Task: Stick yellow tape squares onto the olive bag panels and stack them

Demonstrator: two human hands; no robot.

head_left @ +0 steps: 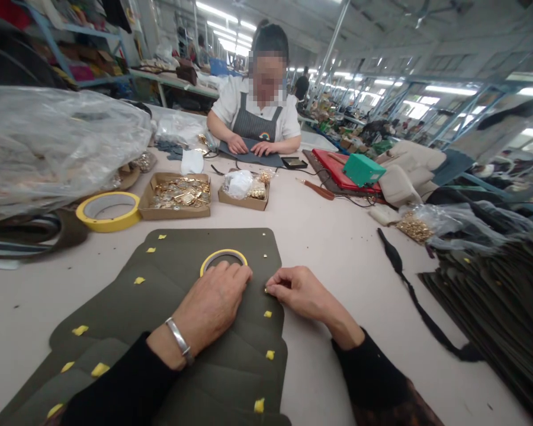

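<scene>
Dark olive panels (169, 307) lie overlapped on the table in front of me, dotted with small yellow tape pieces (267, 314) along both sides. My left hand (217, 296) rests on the top panel, its fingers curled over the near rim of a narrow roll of yellow tape (224, 254). At the panel's right edge my right hand (297, 290) pinches thumb and forefinger together. A tiny yellowish glint shows at those fingertips, too small to name. Two small shiny metal spots (265, 256) sit on the panel just above them.
Behind the panels stand a wide yellow tape roll (109, 212), a cardboard box of gold metal parts (177, 198) and a smaller box (244, 192). A co-worker (260, 118) handles dark fabric opposite. To the right are a black strap (408, 290) and stacked dark panels (493, 296).
</scene>
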